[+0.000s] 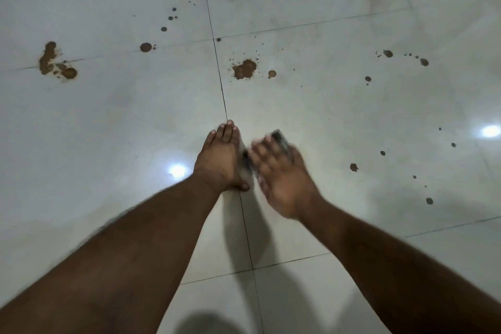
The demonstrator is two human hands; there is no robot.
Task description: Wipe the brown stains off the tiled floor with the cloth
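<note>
Left hand (220,160), right hand (282,179); stains (244,69) beyond.

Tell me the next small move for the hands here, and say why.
Probably carry the dark object, blurred beyond the right hand, forward to the nearest large brown stain ahead of both hands. The left hand is flat, fingers straight. Stains across the tiled floor look unwiped. Whether that object is the cloth cannot be told.
</note>
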